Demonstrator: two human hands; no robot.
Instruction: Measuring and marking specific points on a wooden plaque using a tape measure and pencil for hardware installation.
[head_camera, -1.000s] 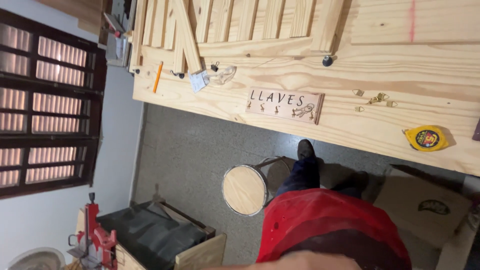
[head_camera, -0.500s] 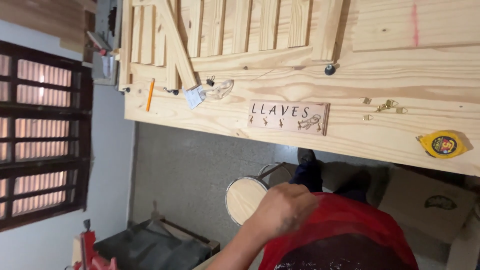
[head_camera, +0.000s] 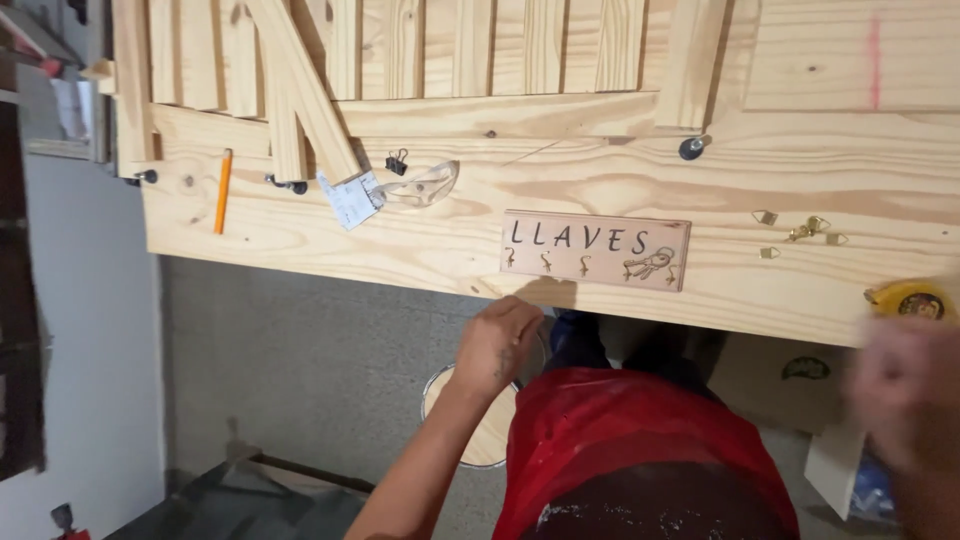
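Wooden plaque (head_camera: 596, 250) lies on the bench (head_camera: 400, 240) near its front edge, just above the left hand (head_camera: 497, 340), loosely curled and empty, which has risen towards it since half a second ago, while the blurred right hand (head_camera: 900, 390), grip unclear, has appeared right of the plaque.

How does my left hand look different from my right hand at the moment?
The left hand is sharp in view, raised below the wooden key plaque at the workbench edge; the right hand is a blur at the frame's right side, below the yellow tape measure. The left forearm shows in full; the right is cut off. Neither hand visibly holds anything, though the blur leaves the right one's grip unclear.
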